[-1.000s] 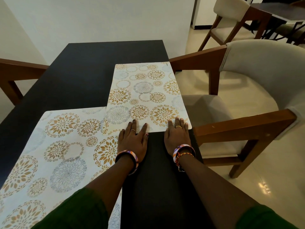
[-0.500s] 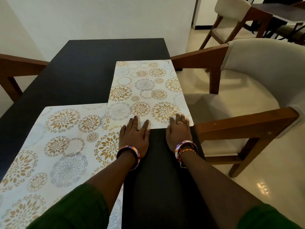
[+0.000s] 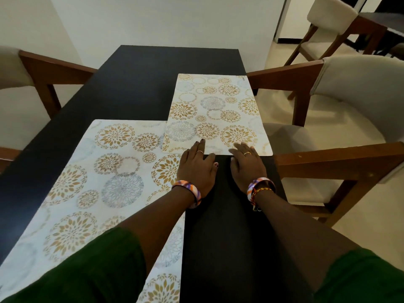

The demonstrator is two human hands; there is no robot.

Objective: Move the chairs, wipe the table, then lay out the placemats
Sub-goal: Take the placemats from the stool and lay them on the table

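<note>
Two white placemats with gold and grey flower circles lie on the black table (image 3: 135, 88). The far placemat (image 3: 216, 110) sits along the table's right edge, its near left corner overlapping the near placemat (image 3: 105, 171), which covers the near left part. My left hand (image 3: 197, 167) and my right hand (image 3: 246, 165) lie flat side by side, fingers straight, fingertips pressing the far placemat's near edge and palms on the bare table.
A chair with wooden arms and a beige seat (image 3: 341, 119) stands close against the table's right side. Another chair's arm (image 3: 50, 71) shows at the left. More chairs and a dark table (image 3: 334, 25) stand at the back right. A white wall lies behind the table.
The far placemat has slid away from me along the right edge under both hands. The view has tilted up, showing more of the table and the left chair.
</note>
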